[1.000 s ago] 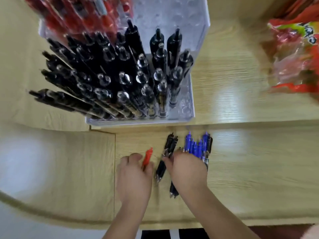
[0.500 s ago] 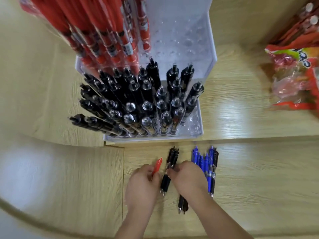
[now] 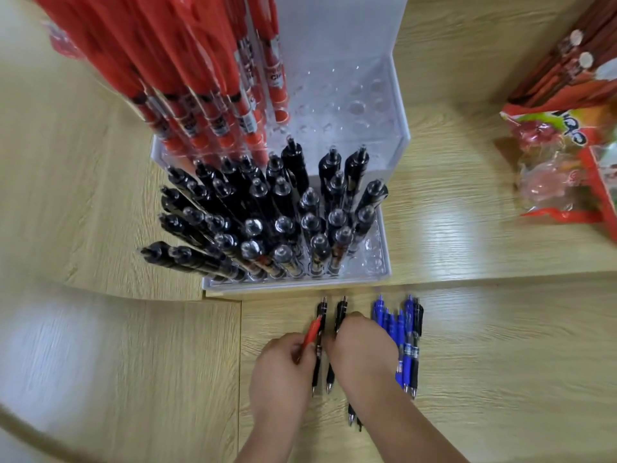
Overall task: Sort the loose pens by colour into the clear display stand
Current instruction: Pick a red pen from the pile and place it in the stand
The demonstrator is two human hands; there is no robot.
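The clear display stand (image 3: 384,259) stands in the middle of the wooden shelf. Its front tier holds several black pens (image 3: 283,225) and its back tier several red pens (image 3: 207,95). Holes at its right side are unfilled. On the lower board, my left hand (image 3: 283,372) holds a red pen (image 3: 311,330). My right hand (image 3: 364,352) lies over loose black pens (image 3: 340,312), fingers curled on one of them. A bunch of blue pens (image 3: 399,332) with one black pen lies just right of that hand.
A red and clear plastic bag (image 3: 564,155) of goods lies at the far right of the upper shelf. A white curved edge (image 3: 83,355) runs along the left of the lower board.
The view has tilted up and nearer, so more of the red pens show. The two black pens near my hands have been spread apart. My left hand keeps the red pen.
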